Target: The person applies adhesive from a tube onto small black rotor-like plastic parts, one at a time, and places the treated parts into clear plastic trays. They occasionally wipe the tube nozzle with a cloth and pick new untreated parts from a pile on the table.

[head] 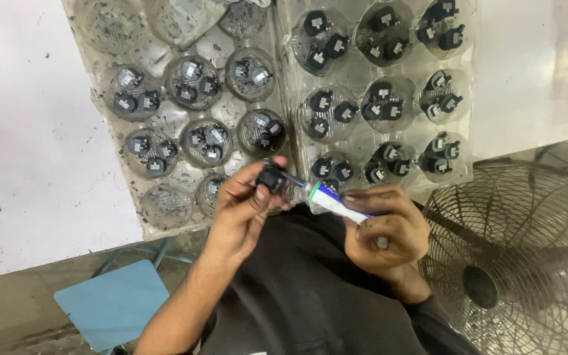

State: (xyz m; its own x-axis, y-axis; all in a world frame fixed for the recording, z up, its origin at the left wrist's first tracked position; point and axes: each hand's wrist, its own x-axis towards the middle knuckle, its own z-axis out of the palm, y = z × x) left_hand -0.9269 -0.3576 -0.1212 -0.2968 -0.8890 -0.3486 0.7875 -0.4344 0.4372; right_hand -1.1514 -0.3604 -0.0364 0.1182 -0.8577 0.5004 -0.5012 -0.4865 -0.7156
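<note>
Below the clear trays [165, 217], my left hand [241, 210] pinches a small black part [271, 179], while my right hand [389, 230] grips a tube [333, 198] whose long axis points its nozzle toward ten o'clock into that part.

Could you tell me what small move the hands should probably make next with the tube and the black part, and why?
Probably a gentle squeeze of the tube by the right hand. Its dark nozzle already meets the small black part held up in the left hand, above the clear trays of similar parts, so the tip looks placed to dispense.
</note>
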